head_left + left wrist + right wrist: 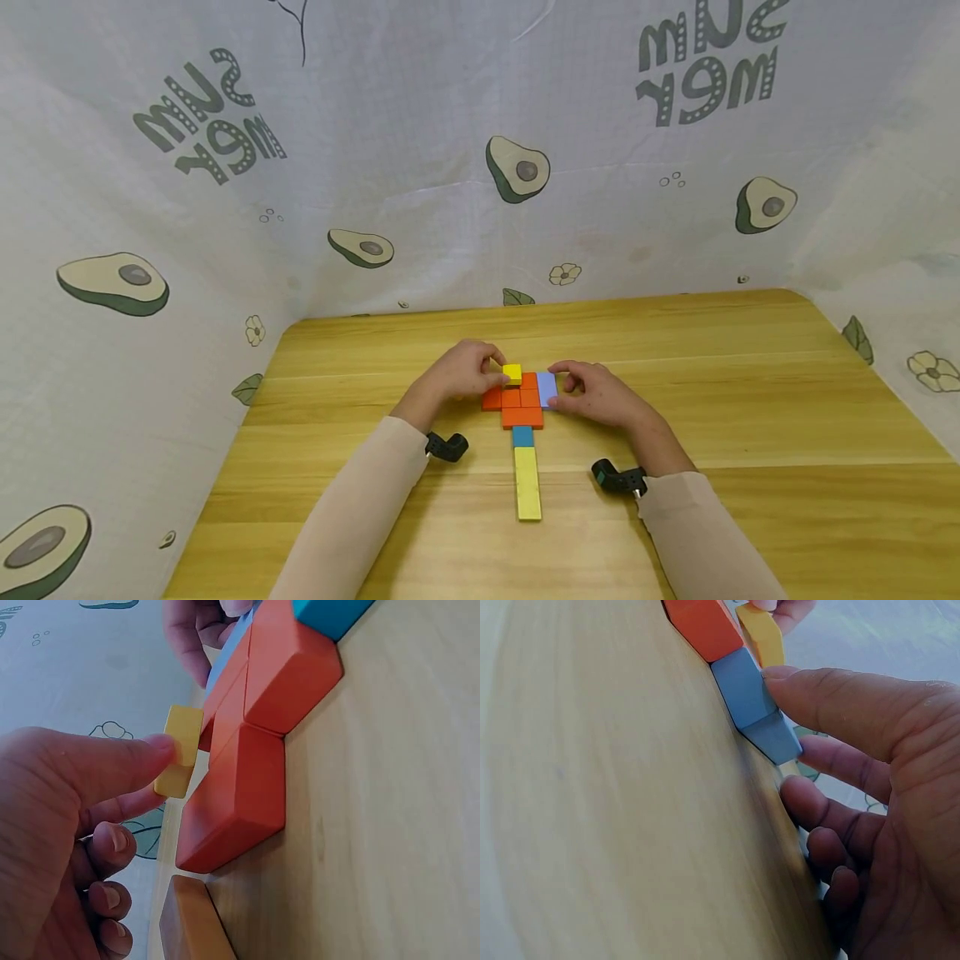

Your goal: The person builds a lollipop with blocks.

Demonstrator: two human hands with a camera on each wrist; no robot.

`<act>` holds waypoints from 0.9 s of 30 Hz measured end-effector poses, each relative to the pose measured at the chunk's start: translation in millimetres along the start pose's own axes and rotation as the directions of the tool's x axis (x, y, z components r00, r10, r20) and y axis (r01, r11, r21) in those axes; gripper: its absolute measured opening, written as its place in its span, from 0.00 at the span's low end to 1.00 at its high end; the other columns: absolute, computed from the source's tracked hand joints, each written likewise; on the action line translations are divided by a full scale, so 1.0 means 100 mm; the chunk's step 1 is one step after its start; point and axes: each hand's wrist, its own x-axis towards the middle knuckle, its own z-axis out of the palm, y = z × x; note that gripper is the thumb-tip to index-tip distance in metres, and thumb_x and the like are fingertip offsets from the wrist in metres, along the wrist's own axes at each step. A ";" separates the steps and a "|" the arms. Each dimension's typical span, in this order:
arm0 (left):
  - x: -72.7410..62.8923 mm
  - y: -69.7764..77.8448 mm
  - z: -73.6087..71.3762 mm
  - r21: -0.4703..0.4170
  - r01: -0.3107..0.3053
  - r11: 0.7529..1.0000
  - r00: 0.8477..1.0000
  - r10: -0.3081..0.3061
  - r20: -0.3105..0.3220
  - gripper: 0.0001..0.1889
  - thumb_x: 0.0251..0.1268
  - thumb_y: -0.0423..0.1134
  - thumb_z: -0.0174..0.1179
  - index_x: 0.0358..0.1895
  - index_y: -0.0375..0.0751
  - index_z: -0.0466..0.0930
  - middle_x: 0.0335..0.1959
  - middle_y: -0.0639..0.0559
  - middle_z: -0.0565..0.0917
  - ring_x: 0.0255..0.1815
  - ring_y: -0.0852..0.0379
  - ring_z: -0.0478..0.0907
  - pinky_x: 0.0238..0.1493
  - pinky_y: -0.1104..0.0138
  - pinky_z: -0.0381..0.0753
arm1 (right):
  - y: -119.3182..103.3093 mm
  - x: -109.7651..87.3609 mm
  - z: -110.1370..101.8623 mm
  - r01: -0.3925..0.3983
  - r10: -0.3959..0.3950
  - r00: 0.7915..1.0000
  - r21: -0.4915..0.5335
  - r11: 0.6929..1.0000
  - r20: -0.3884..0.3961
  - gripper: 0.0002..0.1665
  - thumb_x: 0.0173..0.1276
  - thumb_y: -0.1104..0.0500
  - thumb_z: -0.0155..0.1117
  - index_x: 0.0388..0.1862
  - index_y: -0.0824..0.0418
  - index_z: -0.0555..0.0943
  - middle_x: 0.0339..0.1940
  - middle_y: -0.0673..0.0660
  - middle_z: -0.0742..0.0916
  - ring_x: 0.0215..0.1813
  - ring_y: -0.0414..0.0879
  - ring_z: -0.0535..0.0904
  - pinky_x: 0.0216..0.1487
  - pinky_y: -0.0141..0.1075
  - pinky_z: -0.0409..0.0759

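My left hand (467, 371) pinches a small yellow block (512, 372) between thumb and index finger. It is held just above a gap at the far side of a cluster of orange-red blocks (522, 417). Along the right edge of that cluster lies a light blue block (547, 388). My right hand (598, 396) pinches it by its two ends, thumb at the near end and index finger at the far end. In the left wrist view, the yellow block (184, 739) tilts beside the red blocks (259, 784).
A darker blue block (522, 437) and a long pale yellow block (527, 485) run from the cluster toward me. A tan-orange block (196, 919) lies near my left hand. A patterned cloth (450, 200) stands behind the wooden table (712, 375).
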 end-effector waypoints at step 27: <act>-0.06 0.03 0.03 0.132 0.001 0.991 1.000 0.000 -0.007 0.17 0.68 0.51 0.67 0.53 0.46 0.85 0.31 0.54 0.77 0.38 0.55 0.70 0.48 0.63 0.70 | 0.01 0.00 0.00 -0.010 0.010 1.000 0.009 1.000 -0.001 0.32 0.67 0.47 0.73 0.66 0.56 0.77 0.44 0.55 0.80 0.46 0.50 0.71 0.45 0.39 0.71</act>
